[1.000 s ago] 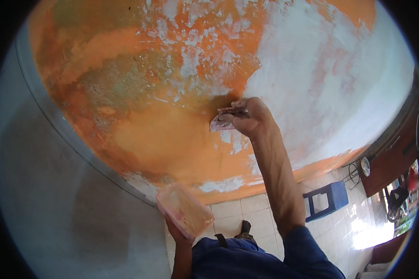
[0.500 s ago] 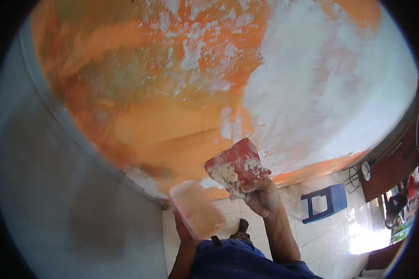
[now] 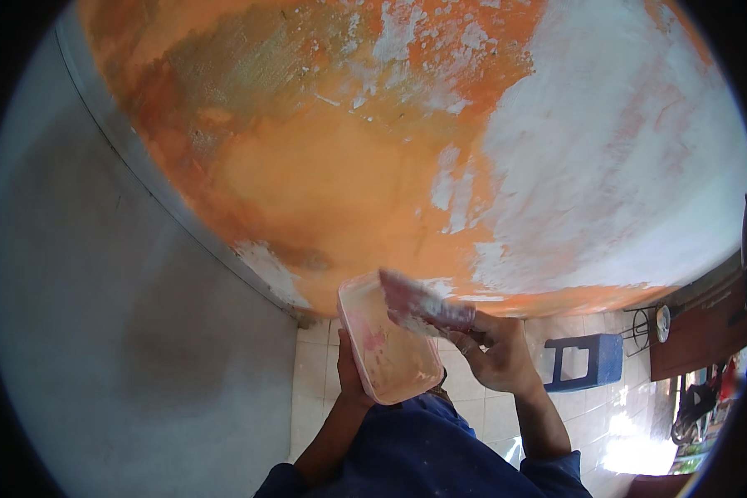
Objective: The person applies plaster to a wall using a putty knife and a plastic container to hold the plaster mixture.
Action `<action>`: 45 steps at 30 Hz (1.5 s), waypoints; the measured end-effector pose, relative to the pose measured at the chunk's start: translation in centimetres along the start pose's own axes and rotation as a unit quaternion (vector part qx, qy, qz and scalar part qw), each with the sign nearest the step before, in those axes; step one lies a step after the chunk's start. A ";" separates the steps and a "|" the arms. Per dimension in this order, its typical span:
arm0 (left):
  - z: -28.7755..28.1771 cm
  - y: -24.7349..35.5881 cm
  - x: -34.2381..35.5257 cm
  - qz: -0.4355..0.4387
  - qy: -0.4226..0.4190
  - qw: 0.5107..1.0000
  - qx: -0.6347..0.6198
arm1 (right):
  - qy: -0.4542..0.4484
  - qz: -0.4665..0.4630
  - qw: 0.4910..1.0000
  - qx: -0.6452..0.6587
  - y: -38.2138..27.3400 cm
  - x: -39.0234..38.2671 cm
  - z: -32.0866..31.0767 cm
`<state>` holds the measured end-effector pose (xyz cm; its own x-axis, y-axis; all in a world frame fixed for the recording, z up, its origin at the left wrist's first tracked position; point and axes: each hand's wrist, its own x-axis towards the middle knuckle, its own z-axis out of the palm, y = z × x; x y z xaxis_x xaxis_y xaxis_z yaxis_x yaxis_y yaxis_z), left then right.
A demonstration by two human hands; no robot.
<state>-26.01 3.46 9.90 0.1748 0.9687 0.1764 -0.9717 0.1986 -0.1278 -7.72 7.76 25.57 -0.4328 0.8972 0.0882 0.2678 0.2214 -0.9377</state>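
In my left hand [image 3: 353,373] I grip a pale, pink-rimmed rectangular plastic container [image 3: 394,365] with a thin beige coating and pink smears inside. My right hand [image 3: 494,353] is closed on a red flat scraper [image 3: 419,303] caked with whitish filler; its motion-blurred blade hangs over the container's upper right part, and whether they touch is unclear. Beyond both stands a wall [image 3: 315,166] with orange paint, greenish stained areas, scattered white flecks and a broad white, filler-coated patch at the right.
A grey wall [image 3: 83,274] meets the painted wall at left. A blue plastic stool [image 3: 598,361] lies on its side on the tiled floor [image 3: 473,407]. To the right are a wire stand [image 3: 639,328], a dark wooden panel [image 3: 693,328] and a motorbike [image 3: 693,411] by a bright doorway.
My right hand has come down from the wall with the scraper and swung it over the container. My left hand has moved the container rightward and up in the picture.
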 end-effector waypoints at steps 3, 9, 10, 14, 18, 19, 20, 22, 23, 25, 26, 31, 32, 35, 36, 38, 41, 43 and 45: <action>-0.1 0.4 -0.3 -0.018 0.102 0.983 0.149 | -0.003 -0.142 0.988 -0.061 2.1 -0.2 0.1; -0.5 -0.2 -1.0 0.009 0.178 0.977 0.114 | -0.082 -0.290 0.938 -0.171 5.8 -0.4 -0.3; -0.8 -0.2 -1.3 0.002 0.189 0.975 0.114 | -0.089 -0.295 0.935 -0.179 5.5 -0.5 -0.4; -4.8 0.6 -3.5 -0.008 0.220 0.968 0.122 | -0.145 -0.313 0.911 -0.225 4.1 -1.3 -1.8; -3.8 -0.2 -4.2 -0.008 0.187 0.977 0.106 | -0.172 -0.325 0.894 -0.257 2.8 -2.1 -3.5; -4.1 0.2 -4.6 -0.022 0.206 0.975 0.082 | -0.164 -0.322 0.894 -0.265 2.5 -2.4 -4.0; -4.3 0.4 -4.9 -0.036 0.225 0.972 0.058 | -0.157 -0.319 0.894 -0.273 2.3 -2.7 -4.6; -2.7 -0.1 -5.0 -0.018 0.232 0.966 0.108 | -0.138 -0.320 0.885 -0.308 2.3 -3.4 -5.3; -1.6 -0.4 -4.7 -0.006 0.237 0.962 0.132 | -0.135 -0.318 0.883 -0.316 2.4 -3.6 -5.4; -1.2 -0.9 -4.4 0.002 0.232 0.962 0.143 | -0.129 -0.314 0.880 -0.331 2.3 -4.0 -5.5; -1.1 -1.1 -4.4 0.005 0.231 0.961 0.149 | -0.128 -0.313 0.880 -0.334 2.1 -4.0 -5.7; 0.5 -1.3 -3.9 -0.047 0.152 0.986 0.039 | -0.120 -0.296 0.881 -0.349 1.1 -4.7 -6.5; 0.9 -1.4 -3.8 -0.053 0.129 0.990 0.019 | -0.117 -0.298 0.879 -0.353 1.2 -4.8 -6.6; 1.1 -1.2 -3.7 -0.065 0.137 0.988 0.013 | -0.099 -0.311 0.869 -0.371 1.6 -5.2 -7.5; 1.5 -1.0 -3.6 -0.059 0.146 0.986 0.050 | -0.087 -0.320 0.863 -0.381 2.2 -5.4 -8.1; 2.7 -0.7 -3.4 -0.048 0.168 0.977 0.124 | -0.050 -0.317 0.872 -0.369 2.3 -5.5 -8.1; 0.0 -0.8 -3.5 -0.072 0.101 0.990 -0.068 | 0.026 -0.279 0.911 -0.304 0.9 -4.9 -7.5; -0.3 -1.1 -3.5 -0.054 0.127 0.990 -0.018 | 0.085 -0.248 0.930 -0.259 0.6 -5.0 -7.2; 0.9 -0.9 -3.0 -0.063 0.123 0.990 0.008 | 0.104 -0.114 0.980 -0.126 1.4 -5.3 -6.6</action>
<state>-25.76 0.26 10.35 0.3269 0.9436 -0.0532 -0.9416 0.3204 -0.1035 0.64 5.83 26.04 -0.3278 0.8663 0.3768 0.4001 0.4886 -0.7753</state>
